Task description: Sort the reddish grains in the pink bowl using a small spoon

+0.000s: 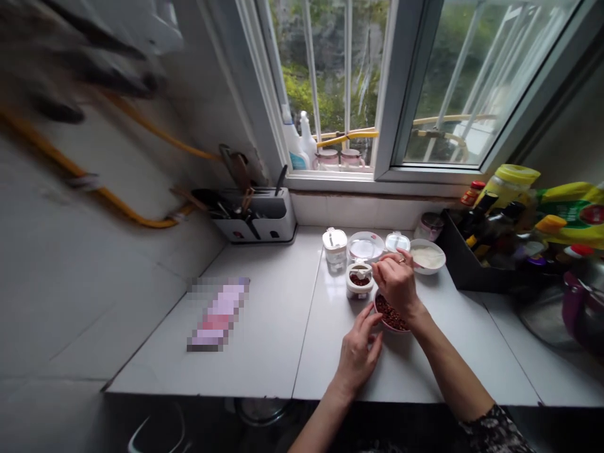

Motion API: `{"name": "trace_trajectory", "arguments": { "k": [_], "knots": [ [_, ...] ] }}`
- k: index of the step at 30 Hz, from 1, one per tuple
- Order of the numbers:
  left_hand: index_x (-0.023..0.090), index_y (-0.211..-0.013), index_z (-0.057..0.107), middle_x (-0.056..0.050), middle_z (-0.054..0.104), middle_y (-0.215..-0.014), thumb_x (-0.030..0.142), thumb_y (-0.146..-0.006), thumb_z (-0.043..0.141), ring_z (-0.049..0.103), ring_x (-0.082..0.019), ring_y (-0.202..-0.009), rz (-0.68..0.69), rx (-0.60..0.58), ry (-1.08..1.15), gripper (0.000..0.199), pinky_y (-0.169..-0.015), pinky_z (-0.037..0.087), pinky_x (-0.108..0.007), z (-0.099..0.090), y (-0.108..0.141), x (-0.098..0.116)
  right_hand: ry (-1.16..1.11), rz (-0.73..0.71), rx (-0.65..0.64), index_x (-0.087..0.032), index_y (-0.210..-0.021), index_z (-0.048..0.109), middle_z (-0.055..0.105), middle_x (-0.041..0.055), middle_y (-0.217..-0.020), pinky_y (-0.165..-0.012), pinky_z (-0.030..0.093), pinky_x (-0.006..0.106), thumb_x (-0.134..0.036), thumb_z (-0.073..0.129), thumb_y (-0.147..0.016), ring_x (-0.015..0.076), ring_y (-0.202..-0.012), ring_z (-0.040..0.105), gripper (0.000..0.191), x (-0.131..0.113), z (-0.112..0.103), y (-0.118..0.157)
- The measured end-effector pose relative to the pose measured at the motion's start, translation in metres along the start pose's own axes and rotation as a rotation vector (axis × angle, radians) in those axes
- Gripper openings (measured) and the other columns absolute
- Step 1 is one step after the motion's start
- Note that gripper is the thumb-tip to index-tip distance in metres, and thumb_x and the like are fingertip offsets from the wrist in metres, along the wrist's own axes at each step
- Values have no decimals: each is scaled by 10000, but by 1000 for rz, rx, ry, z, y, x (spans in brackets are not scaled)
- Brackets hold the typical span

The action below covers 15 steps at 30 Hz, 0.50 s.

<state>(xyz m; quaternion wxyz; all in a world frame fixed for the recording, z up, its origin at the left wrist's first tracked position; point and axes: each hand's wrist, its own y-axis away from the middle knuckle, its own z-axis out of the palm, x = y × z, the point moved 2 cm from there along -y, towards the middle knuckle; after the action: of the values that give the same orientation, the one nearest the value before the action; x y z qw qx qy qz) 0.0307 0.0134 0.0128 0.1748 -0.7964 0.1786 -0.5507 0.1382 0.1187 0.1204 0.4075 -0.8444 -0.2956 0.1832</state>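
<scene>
A bowl [391, 319] of small dark red-brown grains, resembling peppercorns, sits on the counter between my hands. Fingertips of my left hand [361, 346] rest against its left rim; the fingers are apart and the thumb stands off the bowl. Above the bowl, my right hand [397, 282] is closed in a pinch beside an open seasoning jar [360, 290]. It appears to grip a small pale spoon [362, 275] whose end is over the jar's mouth; the fingers hide most of it. More of the same grains show inside the jar.
Behind stand a lidded jar [335, 246], a clear dish [365, 245], another lidded container [397, 241] and a bowl of white powder [427, 257]. Bottles fill a dark box [455, 264] at right. A utensil holder [264, 217] stands at back left, near a pixelated packet [219, 314].
</scene>
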Motion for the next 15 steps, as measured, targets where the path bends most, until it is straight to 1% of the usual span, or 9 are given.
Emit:
{"name": "trace_trajectory", "arguments": {
  "k": [2,4,6,8,10,12,15],
  "knots": [
    [247,-1276,549,-116,518,-1473,61,-898,525,690,-204,-1124,-9,-10,-14,421,-772,663,-279,-1,-1,2,-24,32,40,-220,-674,556,656,-9,-662,-1020,379,399,-233,511,-985,169,-741,622,315,5,-6,1],
    [244,-1280,543,-117,508,-1488,50,-885,547,698,-201,-1112,-6,-6,-24,440,-779,661,-273,-1,-2,4,-39,119,118,-223,-694,574,684,-2,-698,-1000,397,407,-237,502,-979,171,-727,627,295,17,-16,8],
    [240,-1270,544,-117,498,-1498,41,-879,555,703,-195,-1099,0,-1,-35,439,-796,659,-275,-2,-2,5,-21,183,178,-225,-706,592,702,10,-715,-948,432,399,-252,509,-967,182,-719,634,275,30,-27,21],
    [239,-1271,539,-115,497,-1500,34,-875,552,694,-199,-1122,3,3,-34,445,-793,660,-274,-1,-2,5,11,225,206,-226,-688,587,699,13,-690,-896,453,388,-263,513,-963,185,-681,627,287,41,-38,40],
    [238,-1273,537,-114,500,-1496,33,-873,550,679,-206,-1155,9,5,-30,449,-791,662,-276,-1,-2,4,45,240,187,-226,-663,572,675,8,-641,-851,459,377,-274,533,-956,185,-637,610,299,48,-47,60],
    [236,-1273,539,-119,504,-1490,36,-875,551,675,-210,-1162,17,7,-29,446,-788,663,-278,-1,-2,4,69,229,128,-227,-650,559,660,7,-621,-821,456,367,-275,532,-961,188,-636,608,316,49,-53,76],
    [235,-1287,532,-128,513,-1478,50,-889,546,690,-206,-1130,22,5,-29,439,-755,667,-269,-2,-1,2,83,202,35,-224,-642,541,645,13,-618,-802,442,357,-255,536,-967,193,-658,609,326,43,-58,88]
  ]
}}
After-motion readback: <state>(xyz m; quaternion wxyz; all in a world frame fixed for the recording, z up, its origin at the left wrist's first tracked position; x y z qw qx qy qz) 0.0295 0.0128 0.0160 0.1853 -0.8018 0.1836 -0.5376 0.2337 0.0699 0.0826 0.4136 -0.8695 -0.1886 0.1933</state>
